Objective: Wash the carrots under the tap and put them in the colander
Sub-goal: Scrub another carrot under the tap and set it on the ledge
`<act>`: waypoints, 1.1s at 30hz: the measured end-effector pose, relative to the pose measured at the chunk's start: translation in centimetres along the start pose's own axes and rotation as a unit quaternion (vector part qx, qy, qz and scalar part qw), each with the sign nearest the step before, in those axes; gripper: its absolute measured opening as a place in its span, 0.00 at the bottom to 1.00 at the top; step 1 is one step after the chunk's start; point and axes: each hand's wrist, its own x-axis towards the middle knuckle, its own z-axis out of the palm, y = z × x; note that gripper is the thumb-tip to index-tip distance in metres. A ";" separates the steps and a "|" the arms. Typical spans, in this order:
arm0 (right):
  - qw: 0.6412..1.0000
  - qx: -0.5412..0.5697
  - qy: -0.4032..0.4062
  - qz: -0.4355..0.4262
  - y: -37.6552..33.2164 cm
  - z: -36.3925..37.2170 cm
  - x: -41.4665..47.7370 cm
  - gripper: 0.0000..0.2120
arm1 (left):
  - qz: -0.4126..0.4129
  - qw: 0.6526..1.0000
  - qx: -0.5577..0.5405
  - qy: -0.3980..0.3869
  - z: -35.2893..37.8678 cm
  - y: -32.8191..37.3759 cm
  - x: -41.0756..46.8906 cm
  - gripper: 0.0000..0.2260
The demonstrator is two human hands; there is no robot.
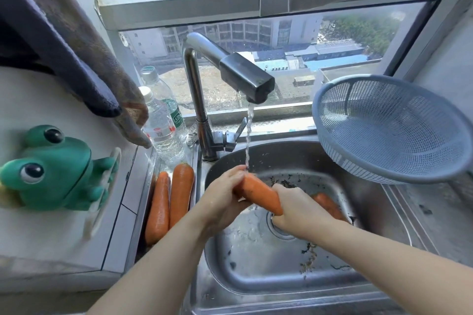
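Left hand (221,199) and right hand (298,212) both grasp 1 carrot (259,194) under the running tap (245,79); the colander (389,130) holds none yet.

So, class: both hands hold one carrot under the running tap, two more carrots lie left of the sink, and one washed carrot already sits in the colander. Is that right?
Not quite: the head view shows the colander empty. The rest stands: the left hand and right hand hold one carrot under the running tap, and two more carrots lie left of the sink.
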 end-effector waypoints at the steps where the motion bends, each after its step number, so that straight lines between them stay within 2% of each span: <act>1: 1.000 -0.027 0.011 -0.006 -0.2 0.2 0.0 0.08 | -0.003 1.000 -0.005 0.027 0.0 -0.2 0.3 0.06; 3: 0.998 -0.058 0.020 -0.014 -0.4 0.6 0.0 0.08 | -0.019 0.995 -0.016 0.094 0.1 -1.0 1.3 0.05; 5: 0.999 -0.047 0.005 -0.004 -0.2 0.9 0.0 0.08 | -0.038 0.991 -0.031 0.122 0.0 -1.5 1.7 0.06; 10: 0.991 0.094 -0.082 0.041 0.8 1.8 0.2 0.05 | -0.090 0.977 -0.195 0.014 -1.7 -2.4 1.4 0.09; 13: 0.973 0.159 -0.153 0.068 0.7 2.2 -0.2 0.06 | -0.094 0.973 -0.211 -0.006 -2.0 -3.8 1.0 0.09; 15: 0.954 0.198 -0.201 0.098 0.5 2.3 -0.4 0.07 | -0.075 0.982 -0.171 0.027 -1.4 -4.8 1.0 0.07; 17: 0.938 0.238 -0.224 0.119 0.2 2.6 -0.3 0.07 | -0.044 0.993 -0.079 0.070 -0.8 -5.3 1.6 0.07; 18: 0.932 0.256 -0.225 0.123 0.1 2.6 -0.2 0.07 | -0.026 0.996 -0.022 0.081 -0.7 -5.3 1.9 0.11; 20: 0.916 0.302 -0.228 0.135 -0.2 2.6 0.2 0.08 | -0.004 0.996 0.073 0.052 -0.8 -4.7 2.3 0.27; 22: 0.883 0.365 -0.250 0.157 -0.1 2.2 0.6 0.08 | -0.004 0.989 0.144 -0.019 -1.0 -3.7 2.0 0.39; 24: 0.866 0.391 -0.265 0.165 -0.1 1.7 0.7 0.08 | -0.008 0.982 0.177 -0.062 -1.2 -3.0 1.6 0.42; 26: 0.876 0.380 -0.253 0.153 -0.4 1.6 0.8 0.07 | 0.011 0.986 0.165 -0.032 -1.3 -2.9 1.4 0.34; 29: 0.904 0.341 -0.219 0.132 -1.3 2.0 0.7 0.07 | 0.086 0.968 0.203 0.121 -0.6 -3.7 1.8 0.09; 31: 0.909 0.333 -0.212 0.134 -1.6 2.1 0.8 0.07 | 0.108 0.956 0.204 0.182 0.1 -4.1 2.1 0.05; 33: 0.906 0.334 -0.215 0.145 -1.3 2.0 0.8 0.07 | 0.070 0.977 0.136 0.148 0.4 -4.1 2.0 0.07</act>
